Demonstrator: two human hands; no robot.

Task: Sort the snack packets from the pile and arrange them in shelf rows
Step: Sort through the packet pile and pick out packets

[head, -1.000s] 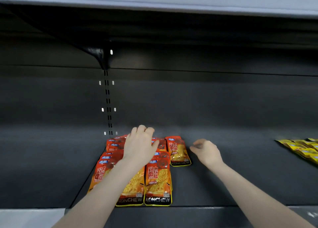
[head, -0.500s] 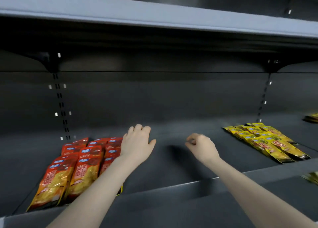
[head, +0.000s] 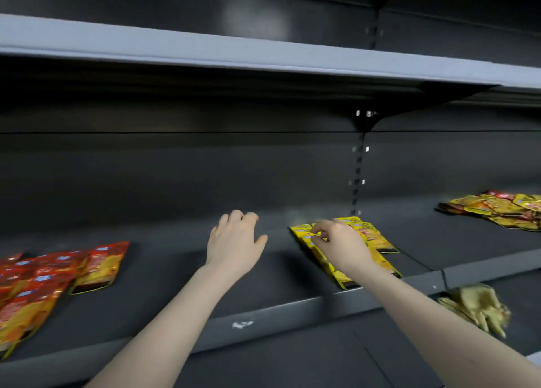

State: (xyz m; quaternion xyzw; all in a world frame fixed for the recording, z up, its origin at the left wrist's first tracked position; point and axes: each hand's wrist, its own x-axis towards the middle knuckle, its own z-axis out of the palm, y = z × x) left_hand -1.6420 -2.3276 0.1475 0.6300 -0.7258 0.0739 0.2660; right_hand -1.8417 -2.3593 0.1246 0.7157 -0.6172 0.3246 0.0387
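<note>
The right hand (head: 341, 248) is above the row of yellow snack packets (head: 377, 241), with its fingers curled and the thumb near the index finger. If this grip really pinches a packet cannot be told, because the hand hides the contact. The left hand (head: 234, 244) hovers over a bare part of the dark shelf (head: 164, 285); its fingers are bent loosely, the thumb is spread aside, and it holds nothing.

The yellow packets lie flat in overlapping rows, from the back of the shelf to its front edge. Far to the left, red and orange snack packets (head: 96, 263) lie in similar rows on the same shelf. To the far right, a mixed pile of packets (head: 497, 210) rests on the neighbouring shelf section. Below the shelf edge at the right, some golden packets (head: 480, 305) are seen, blurred.
</note>
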